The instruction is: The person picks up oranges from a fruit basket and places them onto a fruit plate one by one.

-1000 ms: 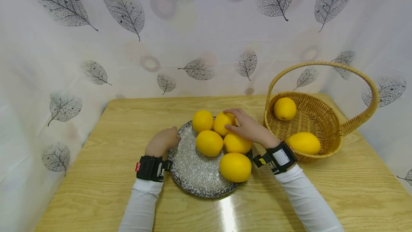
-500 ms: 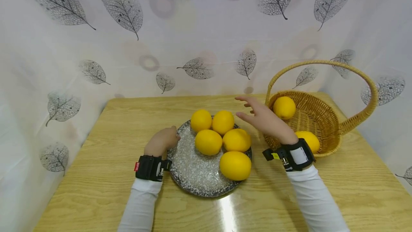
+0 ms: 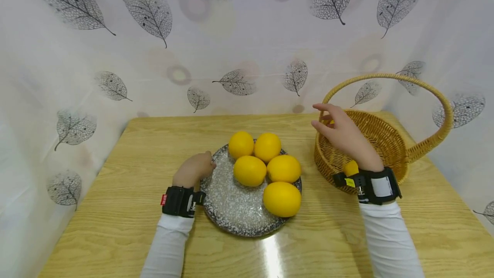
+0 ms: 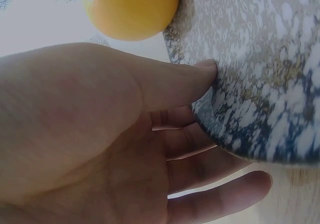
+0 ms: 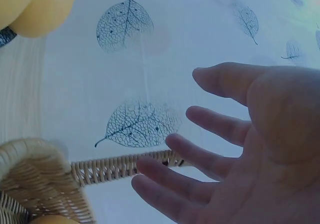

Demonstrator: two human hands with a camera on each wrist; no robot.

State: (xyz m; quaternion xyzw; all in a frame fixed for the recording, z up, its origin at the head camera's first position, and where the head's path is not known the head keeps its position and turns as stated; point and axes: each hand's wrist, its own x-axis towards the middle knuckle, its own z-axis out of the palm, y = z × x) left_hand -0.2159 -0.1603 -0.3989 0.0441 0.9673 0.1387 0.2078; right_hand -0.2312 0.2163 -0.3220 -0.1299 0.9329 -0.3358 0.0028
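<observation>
My left hand (image 3: 194,170) grips the left rim of a round speckled grey plate (image 3: 227,205). In the left wrist view its thumb (image 4: 185,83) lies on top of the rim, with the fingers underneath. Several yellow oval fruits like lemons (image 3: 250,170) sit together on the plate's back and right side. Over the left side of a wicker basket (image 3: 390,140) hovers my right hand (image 3: 345,136), fingers spread and holding nothing. It partly hides the lemons inside; a bit of one lemon (image 3: 350,167) shows beside the wrist.
The basket's tall arched handle (image 3: 386,76) rises above its bowl at the back right of the wooden table (image 3: 127,196). A leaf-patterned curtain (image 3: 247,46) hangs behind the table and along both sides.
My right hand has let go of a lemon at the back of the plate and moved right, over the basket. The left hand has stayed on the plate rim.
</observation>
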